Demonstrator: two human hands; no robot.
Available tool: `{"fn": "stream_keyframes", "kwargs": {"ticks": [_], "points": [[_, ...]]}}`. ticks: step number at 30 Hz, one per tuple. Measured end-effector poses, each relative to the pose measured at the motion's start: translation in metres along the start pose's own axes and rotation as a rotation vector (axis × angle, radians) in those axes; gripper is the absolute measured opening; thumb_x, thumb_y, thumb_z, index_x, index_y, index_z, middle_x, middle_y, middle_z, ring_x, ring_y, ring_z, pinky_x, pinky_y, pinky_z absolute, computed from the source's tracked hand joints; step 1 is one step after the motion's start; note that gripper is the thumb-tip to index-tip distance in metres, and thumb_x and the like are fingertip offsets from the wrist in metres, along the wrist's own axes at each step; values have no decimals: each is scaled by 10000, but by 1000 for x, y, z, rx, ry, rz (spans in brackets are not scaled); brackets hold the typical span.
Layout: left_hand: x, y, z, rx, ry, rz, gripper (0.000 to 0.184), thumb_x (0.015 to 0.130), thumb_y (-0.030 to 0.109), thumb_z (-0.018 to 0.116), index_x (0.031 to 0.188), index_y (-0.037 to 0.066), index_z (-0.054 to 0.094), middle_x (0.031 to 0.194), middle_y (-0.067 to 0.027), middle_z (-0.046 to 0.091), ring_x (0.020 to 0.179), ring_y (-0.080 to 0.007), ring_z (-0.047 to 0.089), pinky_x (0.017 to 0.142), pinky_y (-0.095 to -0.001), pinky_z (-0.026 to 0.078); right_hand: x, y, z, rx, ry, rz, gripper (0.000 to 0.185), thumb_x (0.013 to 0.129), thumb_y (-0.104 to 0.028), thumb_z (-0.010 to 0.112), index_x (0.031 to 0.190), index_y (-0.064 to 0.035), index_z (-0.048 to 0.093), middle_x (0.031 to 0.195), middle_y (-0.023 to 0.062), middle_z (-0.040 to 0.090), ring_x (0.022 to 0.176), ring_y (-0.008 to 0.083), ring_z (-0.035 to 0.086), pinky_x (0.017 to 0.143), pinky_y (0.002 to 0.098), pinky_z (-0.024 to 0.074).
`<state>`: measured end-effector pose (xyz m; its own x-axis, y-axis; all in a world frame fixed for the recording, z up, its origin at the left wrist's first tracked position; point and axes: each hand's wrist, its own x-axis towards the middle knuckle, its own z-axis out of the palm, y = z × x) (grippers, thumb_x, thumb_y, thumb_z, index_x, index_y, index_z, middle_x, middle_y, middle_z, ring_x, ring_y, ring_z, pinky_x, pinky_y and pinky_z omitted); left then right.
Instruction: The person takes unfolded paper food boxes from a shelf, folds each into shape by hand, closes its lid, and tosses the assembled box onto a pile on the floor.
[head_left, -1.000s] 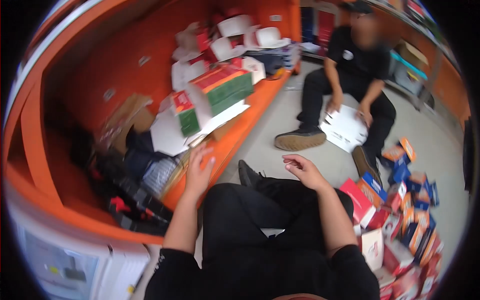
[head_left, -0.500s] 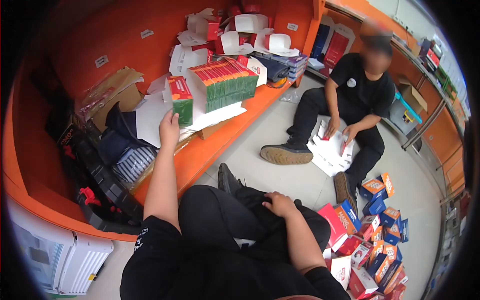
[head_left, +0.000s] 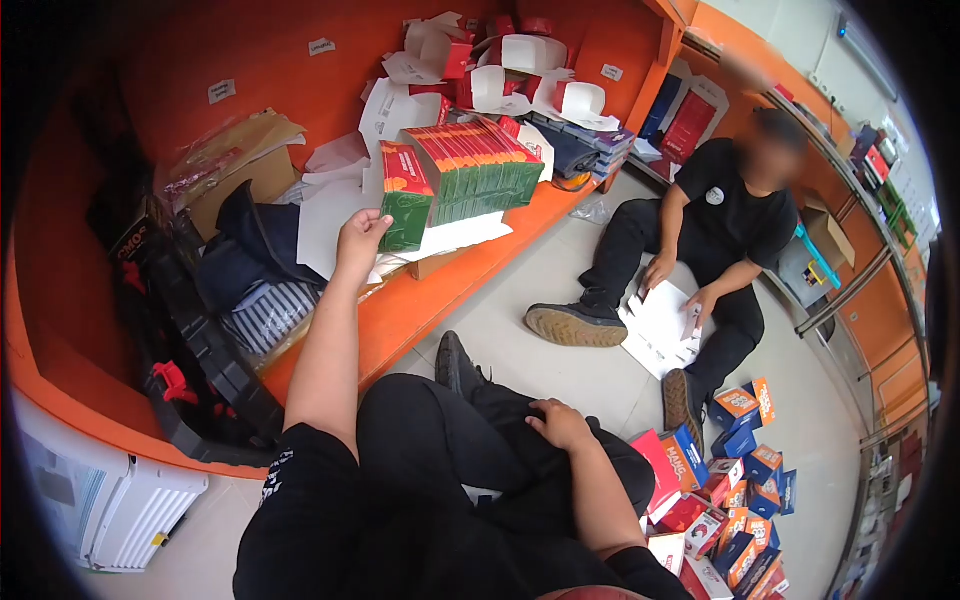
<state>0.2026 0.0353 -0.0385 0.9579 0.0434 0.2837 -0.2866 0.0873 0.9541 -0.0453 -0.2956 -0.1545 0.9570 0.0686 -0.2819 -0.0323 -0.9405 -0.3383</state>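
My left hand (head_left: 362, 242) reaches out to the shelf and grips the lower left edge of a red and green box (head_left: 408, 205). That box stands upright at the near end of a tight row of matching boxes (head_left: 485, 170). White sheets (head_left: 325, 225) of card lie under and beside them. My right hand (head_left: 562, 424) rests on my dark trouser leg, fingers loosely spread and holding nothing.
Unfolded red and white cartons (head_left: 505, 85) pile up at the shelf's back. A black toolbox (head_left: 215, 395) stands at left. Orange, blue and red boxes (head_left: 730, 490) heap on the floor at right. Opposite sits a person (head_left: 735, 200) handling white card (head_left: 662, 325).
My left hand has brought the box rightward against the row, closing the gap between them. The view has shifted slightly. The other person's hands have moved on the white card.
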Motion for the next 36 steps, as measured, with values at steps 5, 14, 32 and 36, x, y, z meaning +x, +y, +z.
{"fn": "stream_keyframes", "kwargs": {"ticks": [5,14,32,36], "points": [[4,-14,-3,-217,-41,-13,134,845,122,615,901,15,557,822,-53,621,752,-93,564,712,-218,436,4,1,2,-18,-20,21,400,830,-392,558,1120,-117,584,1115,126,573,1009,298,563,874,390,445],[-9,-13,2,-403,-101,-108,404,921,297,490,1172,-20,503,1176,-95,537,1112,-145,448,971,-279,294,3,2,2,-29,-32,17,409,837,-404,540,1140,-131,568,1125,124,568,1028,309,558,878,418,444],[-10,19,2,-190,-100,-71,190,878,124,557,999,-22,570,904,-65,639,818,-106,586,743,-256,461,1,-9,-6,62,26,-70,356,822,-303,587,1115,-100,582,1073,150,583,969,324,571,839,389,456],[-23,16,21,-237,-21,-32,207,828,108,616,986,-15,563,902,-67,636,788,-111,593,721,-254,472,17,-75,-67,103,334,-485,350,799,-202,621,1125,-89,559,1079,127,572,985,300,552,839,384,432]]}}
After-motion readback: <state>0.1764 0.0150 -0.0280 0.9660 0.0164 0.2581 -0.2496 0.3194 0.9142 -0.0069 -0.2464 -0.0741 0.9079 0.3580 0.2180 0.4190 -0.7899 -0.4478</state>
